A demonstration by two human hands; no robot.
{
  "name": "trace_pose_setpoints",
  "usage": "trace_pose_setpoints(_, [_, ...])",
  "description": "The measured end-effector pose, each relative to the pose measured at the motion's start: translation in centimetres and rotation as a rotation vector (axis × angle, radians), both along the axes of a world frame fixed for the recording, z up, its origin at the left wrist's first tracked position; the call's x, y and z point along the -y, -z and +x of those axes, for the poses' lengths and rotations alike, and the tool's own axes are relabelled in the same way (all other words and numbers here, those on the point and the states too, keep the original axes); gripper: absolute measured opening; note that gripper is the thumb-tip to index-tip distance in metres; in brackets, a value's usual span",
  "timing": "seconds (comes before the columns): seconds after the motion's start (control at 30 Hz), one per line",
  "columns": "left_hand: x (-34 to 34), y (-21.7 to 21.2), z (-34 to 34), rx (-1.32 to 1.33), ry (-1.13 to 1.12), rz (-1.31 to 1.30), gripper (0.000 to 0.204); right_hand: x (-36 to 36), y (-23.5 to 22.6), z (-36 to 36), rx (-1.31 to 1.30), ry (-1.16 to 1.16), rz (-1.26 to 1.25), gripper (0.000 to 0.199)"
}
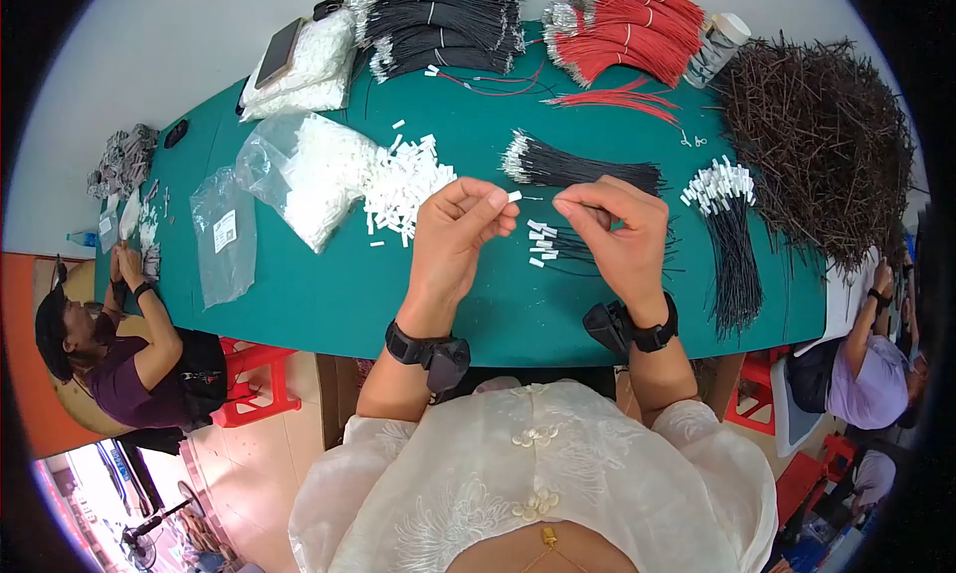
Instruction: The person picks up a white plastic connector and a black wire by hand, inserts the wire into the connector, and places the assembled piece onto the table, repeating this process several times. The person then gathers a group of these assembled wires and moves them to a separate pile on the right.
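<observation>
A green-topped table (438, 319) with a curved edge spreads below a pale wall, and the person sits at its near side. Over its middle, the thumb and index finger of the left hand (460, 220) pinch a small white sleeve (514, 197), its other fingers curled in. A thin pale strand (534, 199) juts from the sleeve toward the right hand (622, 225), whose thumb and index finger are closed together just beside the strand's end; whether they grip anything is too small to tell.

Just under the right hand lie short black wires with white ends (540, 244), partly hidden by it. Behind it rests a bundle of black wires with silvery tips (588, 163). To its right, another black bundle (735, 264) lies with its white-capped ends pointing away from the person. Beside the left hand, loose white sleeves (408, 180) spill from a clear plastic bag (269, 160), and a flatter clear bag (221, 249) lies farther left.

Toward the far edge are a few loose red wires (622, 97), stacked black bundles (443, 17), stacked red bundles (637, 30) and a white-lidded jar (719, 47). A tangled heap of dark brown strands (812, 135) covers the right end. At the far left, a phone-like dark slab (279, 52) rests on a filled white bag (314, 65). A person in purple (139, 374) works at the left end, on a red stool (249, 384).
</observation>
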State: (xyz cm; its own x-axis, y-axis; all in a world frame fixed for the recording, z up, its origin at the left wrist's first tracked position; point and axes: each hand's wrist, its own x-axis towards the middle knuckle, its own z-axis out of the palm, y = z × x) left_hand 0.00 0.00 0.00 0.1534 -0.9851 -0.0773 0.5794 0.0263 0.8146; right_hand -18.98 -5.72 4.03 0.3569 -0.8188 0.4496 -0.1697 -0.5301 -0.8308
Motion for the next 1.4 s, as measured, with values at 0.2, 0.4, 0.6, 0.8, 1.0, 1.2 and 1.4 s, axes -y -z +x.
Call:
trace_pose_setpoints(0.2, [-0.08, -0.02, -0.03, 0.018, -0.010, 0.006, 0.010, -0.06, -0.11, 0.09, -0.003, 0.006, -0.062, 0.009])
trace_pose_setpoints(0.4, [-0.27, -0.31, -0.20, 0.066, -0.027, 0.037, 0.011, -0.20, -0.19, 0.15, 0.009, 0.004, -0.060, 0.009])
trace_pose_setpoints(0.6, [-0.26, -0.58, -0.33, 0.057, -0.036, 0.019, 0.011, -0.14, -0.22, -0.08, -0.010, -0.001, -0.043, 0.009])
trace_pose_setpoints(0.8, [-0.28, -0.31, -0.35, 0.142, -0.093, -0.053, 0.015, 0.01, -0.17, -0.16, 0.012, -0.019, -0.060, 0.010])
trace_pose_setpoints(1.0, [-0.53, -0.87, -0.45, 0.255, -0.138, -0.036, 0.019, 0.01, -0.18, -0.27, -0.001, -0.028, -0.071, 0.012])
trace_pose_setpoints(1.2, [-0.78, -0.78, -0.21, 0.290, -0.119, -0.012, 0.022, 0.02, -0.02, -0.40, 0.005, -0.037, -0.081, 0.012])
trace_pose_setpoints(1.4, [-0.86, -1.01, -0.29, 0.314, -0.104, -0.029, 0.018, -0.07, -0.24, -0.29, -0.026, -0.048, -0.063, 0.013])
